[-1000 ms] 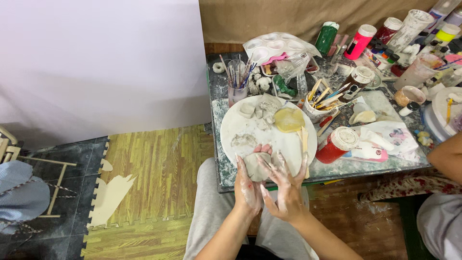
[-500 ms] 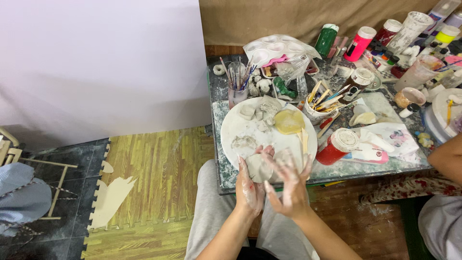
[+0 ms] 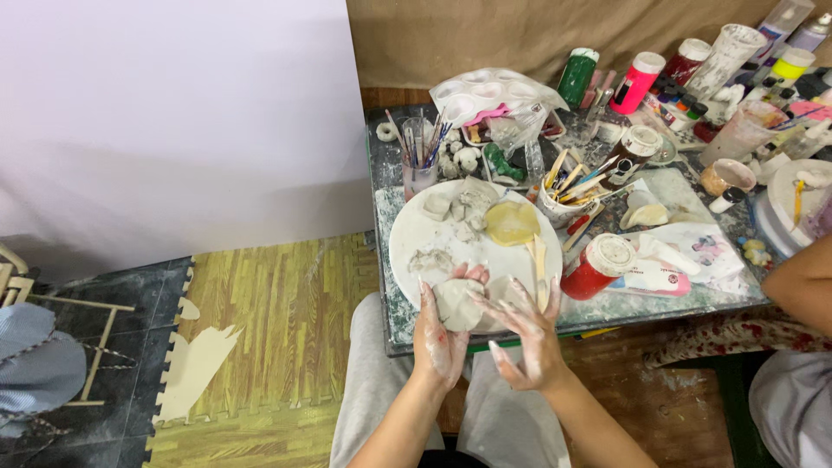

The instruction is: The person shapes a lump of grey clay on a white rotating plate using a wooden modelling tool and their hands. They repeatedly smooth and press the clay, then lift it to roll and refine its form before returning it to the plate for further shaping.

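The left hand (image 3: 442,342) is cupped with its fingers curled up around a grey lump of clay (image 3: 458,303), which rests in the palm; the thumb sits at the top edge of the lump. The right hand (image 3: 524,334) is open, its clay-smeared fingers spread and stretched toward the lump, the fingertips touching its right side. So the left hand grips the clay while the right hand lies flat and splayed against it.

The lump of clay is a roundish, slightly flattened pat with no clear long axis; its broad face is turned up toward the camera. It is held over the near edge of the round white board (image 3: 416,238), which lies on the cluttered surface (image 3: 394,325).

Taking the white board as the landmark: on its far part lie small grey clay pieces (image 3: 459,204) and a pale yellow disc (image 3: 511,223); a wooden modelling tool (image 3: 539,264) lies along its right side. Just right of the board stands a red jar with a white lid (image 3: 598,264). Beyond the board is a clear cup of brushes (image 3: 418,160), and to its far right a tub of wooden tools (image 3: 563,195). Another person's arm (image 3: 802,282) shows well to the right of the board.
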`<state>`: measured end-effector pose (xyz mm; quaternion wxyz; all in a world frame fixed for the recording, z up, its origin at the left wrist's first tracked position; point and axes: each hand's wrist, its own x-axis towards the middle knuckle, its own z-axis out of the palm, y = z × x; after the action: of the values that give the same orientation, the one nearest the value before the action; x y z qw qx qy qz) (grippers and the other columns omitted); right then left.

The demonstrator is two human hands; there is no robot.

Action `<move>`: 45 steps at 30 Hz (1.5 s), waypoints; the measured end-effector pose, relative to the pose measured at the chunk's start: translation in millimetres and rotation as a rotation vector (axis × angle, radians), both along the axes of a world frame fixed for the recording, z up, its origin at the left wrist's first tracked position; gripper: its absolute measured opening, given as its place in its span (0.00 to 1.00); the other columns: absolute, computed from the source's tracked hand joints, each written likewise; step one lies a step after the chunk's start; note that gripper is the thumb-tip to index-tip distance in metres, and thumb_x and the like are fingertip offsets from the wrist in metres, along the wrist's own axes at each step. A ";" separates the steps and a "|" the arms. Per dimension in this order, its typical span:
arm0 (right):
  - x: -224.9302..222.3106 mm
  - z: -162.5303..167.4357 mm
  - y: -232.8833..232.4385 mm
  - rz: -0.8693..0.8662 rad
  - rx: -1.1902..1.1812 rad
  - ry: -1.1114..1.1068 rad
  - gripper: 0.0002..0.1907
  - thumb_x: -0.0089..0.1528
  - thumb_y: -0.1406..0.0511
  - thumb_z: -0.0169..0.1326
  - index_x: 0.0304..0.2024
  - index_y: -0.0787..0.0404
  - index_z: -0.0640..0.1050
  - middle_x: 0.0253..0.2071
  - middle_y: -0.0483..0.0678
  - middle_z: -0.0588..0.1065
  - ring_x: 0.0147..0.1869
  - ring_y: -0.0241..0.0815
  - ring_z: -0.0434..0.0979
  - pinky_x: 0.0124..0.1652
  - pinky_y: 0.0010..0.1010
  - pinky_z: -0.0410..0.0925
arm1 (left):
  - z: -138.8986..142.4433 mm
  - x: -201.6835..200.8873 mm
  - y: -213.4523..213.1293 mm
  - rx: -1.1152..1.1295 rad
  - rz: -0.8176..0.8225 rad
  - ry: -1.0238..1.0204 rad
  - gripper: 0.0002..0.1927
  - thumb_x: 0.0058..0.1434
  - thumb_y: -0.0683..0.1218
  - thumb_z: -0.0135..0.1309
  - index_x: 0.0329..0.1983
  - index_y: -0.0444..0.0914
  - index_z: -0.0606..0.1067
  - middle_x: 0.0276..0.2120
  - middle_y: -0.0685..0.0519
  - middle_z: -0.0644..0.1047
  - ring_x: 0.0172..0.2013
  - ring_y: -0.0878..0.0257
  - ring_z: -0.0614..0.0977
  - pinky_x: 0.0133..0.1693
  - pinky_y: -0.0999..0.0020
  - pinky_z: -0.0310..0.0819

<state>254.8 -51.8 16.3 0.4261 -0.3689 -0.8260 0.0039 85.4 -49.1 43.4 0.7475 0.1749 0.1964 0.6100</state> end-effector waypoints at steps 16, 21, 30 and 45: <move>10.4 -15.6 10.4 0.210 0.135 -0.037 0.43 0.65 0.57 0.52 0.77 0.56 0.50 0.73 0.40 0.70 0.88 0.37 0.43 0.77 0.58 0.20 | 4.9 1.8 4.9 0.025 -0.027 0.014 0.40 0.72 0.65 0.26 0.70 0.30 0.61 0.65 0.40 0.71 0.67 0.53 0.71 0.68 0.57 0.61; -14.9 4.4 -1.5 0.067 -0.012 -0.026 0.51 0.56 0.58 0.52 0.77 0.56 0.44 0.67 0.50 0.70 0.83 0.44 0.43 0.73 0.58 0.15 | 0.8 6.5 1.4 0.107 -0.014 0.124 0.43 0.69 0.68 0.27 0.72 0.32 0.59 0.67 0.42 0.70 0.69 0.54 0.70 0.69 0.58 0.60; -16.3 45.2 -6.2 0.039 0.003 0.279 0.38 0.65 0.66 0.46 0.73 0.61 0.46 0.72 0.65 0.64 0.85 0.52 0.50 0.75 0.56 0.15 | -15.5 8.4 5.3 0.206 0.044 0.144 0.45 0.71 0.68 0.30 0.76 0.30 0.54 0.67 0.39 0.69 0.68 0.50 0.70 0.68 0.56 0.62; -23.9 38.8 -7.6 0.241 -0.107 0.317 0.36 0.65 0.69 0.48 0.72 0.60 0.49 0.66 0.61 0.72 0.84 0.56 0.50 0.78 0.57 0.29 | -15.3 5.1 1.6 0.518 0.005 0.397 0.44 0.74 0.69 0.29 0.81 0.36 0.44 0.75 0.38 0.58 0.74 0.45 0.62 0.72 0.47 0.55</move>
<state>230.9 -59.4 55.0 0.5272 -0.2844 -0.7852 0.1567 90.5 -47.5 28.1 0.6237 0.4744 0.1771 0.5954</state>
